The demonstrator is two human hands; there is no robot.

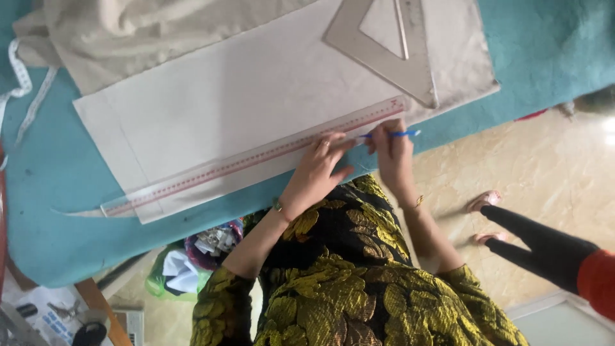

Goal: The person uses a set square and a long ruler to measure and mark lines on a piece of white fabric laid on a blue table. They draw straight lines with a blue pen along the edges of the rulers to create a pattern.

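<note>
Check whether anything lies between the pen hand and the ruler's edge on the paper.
Nothing visible does. The right hand holds the blue pen right at the long ruler, which the left hand presses onto the paper. The set square lies apart, further up the paper.

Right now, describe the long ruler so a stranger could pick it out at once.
On the teal table lies a pale sheet of fabric. Along its near edge runs the long clear ruler with red markings, pressed by the left hand while the right hand holds a blue pen. Unlike the clear triangle, it is a straight strip.
</note>
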